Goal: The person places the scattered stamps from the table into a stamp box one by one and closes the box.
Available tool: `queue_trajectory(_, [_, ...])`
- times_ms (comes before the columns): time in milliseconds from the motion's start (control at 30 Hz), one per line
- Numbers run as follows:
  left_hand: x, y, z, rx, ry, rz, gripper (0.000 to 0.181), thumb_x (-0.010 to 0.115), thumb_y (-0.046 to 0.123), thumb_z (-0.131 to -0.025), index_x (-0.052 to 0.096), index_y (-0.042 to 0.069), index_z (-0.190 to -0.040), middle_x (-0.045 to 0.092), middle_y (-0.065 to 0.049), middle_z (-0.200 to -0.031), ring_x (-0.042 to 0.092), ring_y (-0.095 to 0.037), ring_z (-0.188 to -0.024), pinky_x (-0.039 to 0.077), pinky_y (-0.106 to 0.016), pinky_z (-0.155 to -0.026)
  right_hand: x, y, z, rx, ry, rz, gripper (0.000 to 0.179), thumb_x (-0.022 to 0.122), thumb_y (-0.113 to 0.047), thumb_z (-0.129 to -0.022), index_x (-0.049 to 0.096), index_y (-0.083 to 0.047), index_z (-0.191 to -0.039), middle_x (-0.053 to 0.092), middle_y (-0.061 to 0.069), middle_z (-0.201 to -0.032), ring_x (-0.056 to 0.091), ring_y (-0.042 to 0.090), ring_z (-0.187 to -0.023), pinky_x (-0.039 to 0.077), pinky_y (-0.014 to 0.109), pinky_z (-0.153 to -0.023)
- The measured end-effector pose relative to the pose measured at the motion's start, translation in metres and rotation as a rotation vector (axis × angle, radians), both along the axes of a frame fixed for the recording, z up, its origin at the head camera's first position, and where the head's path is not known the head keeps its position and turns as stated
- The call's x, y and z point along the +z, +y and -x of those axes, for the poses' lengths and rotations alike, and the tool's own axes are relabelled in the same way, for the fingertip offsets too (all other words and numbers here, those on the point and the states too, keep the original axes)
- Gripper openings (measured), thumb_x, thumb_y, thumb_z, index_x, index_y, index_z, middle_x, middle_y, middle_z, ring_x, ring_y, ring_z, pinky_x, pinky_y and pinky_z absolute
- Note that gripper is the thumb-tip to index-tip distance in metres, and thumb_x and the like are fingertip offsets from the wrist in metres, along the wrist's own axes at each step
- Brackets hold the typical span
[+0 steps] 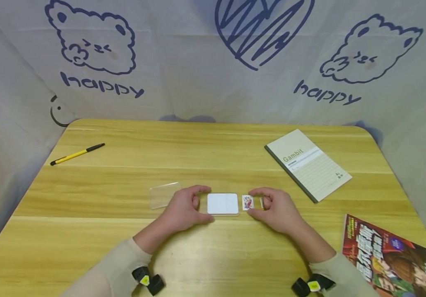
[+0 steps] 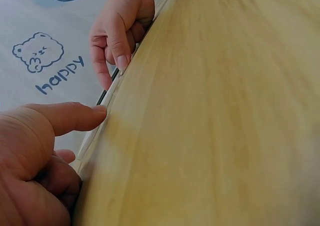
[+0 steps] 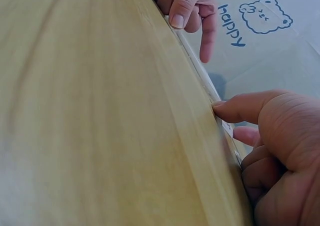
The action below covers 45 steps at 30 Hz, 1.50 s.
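A flat white rectangle with rounded corners and a clear rim (image 1: pixel 222 203) lies at the middle of the table. My left hand (image 1: pixel 183 208) holds its left end, index finger along the far edge and thumb along the near edge. Just right of it is a small white card (image 1: pixel 248 202) with a coloured figure printed on it. My right hand (image 1: pixel 278 208) grips this card by its far and near edges between index finger and thumb. The other fingers of both hands are curled in. A clear plastic lid-like sheet (image 1: pixel 161 196) lies left, partly behind my left hand.
A yellow and black pen (image 1: pixel 77 154) lies at the far left of the wooden table (image 1: pixel 205 255). The notebook (image 1: pixel 309 165) is at the right, beyond my right hand. Nearer, a colourful magazine (image 1: pixel 395 260) lies at the right edge. Drawn-on white cloth surrounds the table.
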<state>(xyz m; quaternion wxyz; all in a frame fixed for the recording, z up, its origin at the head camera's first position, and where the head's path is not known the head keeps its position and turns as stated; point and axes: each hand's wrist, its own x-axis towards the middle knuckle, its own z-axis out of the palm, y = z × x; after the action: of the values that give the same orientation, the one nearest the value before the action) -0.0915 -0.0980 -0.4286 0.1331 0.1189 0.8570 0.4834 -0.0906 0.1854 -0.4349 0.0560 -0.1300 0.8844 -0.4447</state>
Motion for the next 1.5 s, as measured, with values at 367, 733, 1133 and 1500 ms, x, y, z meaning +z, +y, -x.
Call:
queue_trajectory(367, [-0.001, 0.0, 0.001, -0.001, -0.014, 0.009, 0.064, 0.092, 0.008, -0.068, 0.065, 0.003, -0.126, 0.037, 0.004, -0.06, 0.033, -0.01, -0.052, 0.032, -0.027, -0.052, 0.001, -0.001, -0.001, -0.005, 0.001, -0.016, 0.038, 0.088, -0.015, -0.077, 0.073, -0.005, -0.11, 0.029, -0.01, -0.053, 0.026, 0.006, -0.05, 0.037, 0.029, -0.057])
queue_trajectory(733, [0.001, 0.0, 0.003, -0.013, -0.001, 0.016, 0.064, 0.093, 0.01, -0.068, 0.065, 0.003, -0.126, 0.037, 0.004, -0.059, 0.032, -0.01, -0.052, 0.03, -0.026, -0.051, 0.002, 0.001, -0.002, -0.033, -0.008, 0.008, 0.04, 0.088, -0.02, -0.077, 0.073, -0.005, -0.112, 0.03, -0.009, -0.053, 0.027, 0.007, -0.049, 0.04, 0.029, -0.06])
queue_trajectory(1133, [0.001, 0.001, 0.004, -0.016, -0.003, 0.02, 0.065, 0.093, 0.011, -0.068, 0.065, 0.003, -0.126, 0.038, 0.004, -0.061, 0.033, -0.01, -0.053, 0.031, -0.026, -0.052, 0.006, -0.001, -0.004, -0.063, 0.032, 0.091, 0.036, 0.088, -0.015, -0.076, 0.074, -0.01, -0.11, 0.029, -0.009, -0.051, 0.025, 0.007, -0.047, 0.024, 0.025, -0.046])
queue_trajectory(1500, [0.001, 0.0, 0.002, -0.012, -0.015, 0.012, 0.064, 0.093, 0.01, -0.068, 0.065, 0.003, -0.126, 0.038, 0.004, -0.06, 0.033, -0.01, -0.053, 0.031, -0.026, -0.052, 0.011, -0.018, -0.006, -0.053, 0.049, 0.125, 0.038, 0.089, -0.017, -0.076, 0.075, -0.012, -0.11, 0.029, -0.009, -0.051, 0.024, 0.007, -0.047, 0.027, 0.026, -0.047])
